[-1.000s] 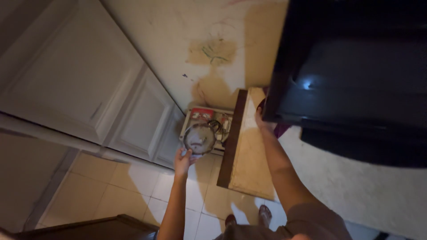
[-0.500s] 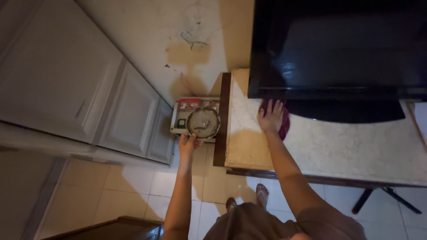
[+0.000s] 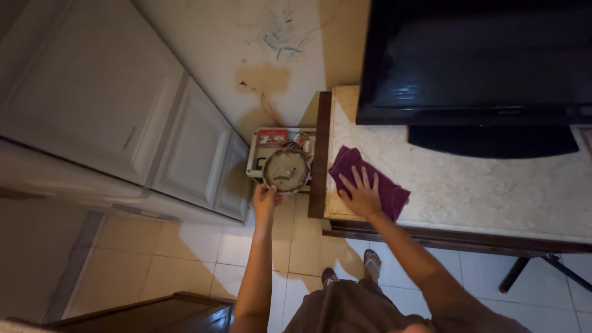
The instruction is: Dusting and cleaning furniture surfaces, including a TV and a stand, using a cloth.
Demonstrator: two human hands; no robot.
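Right hand: spread flat on crumpled purple cloth, dragged from under black television toward pale marble tabletop's lower-left edge.
Left hand: pinched round grey glass lid, centre frame.

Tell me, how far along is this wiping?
Underway. The right hand presses a purple cloth flat on the pale stone tabletop near its left edge. The left hand holds a round glass dish off the table. The stretch by the black television remains uncovered.
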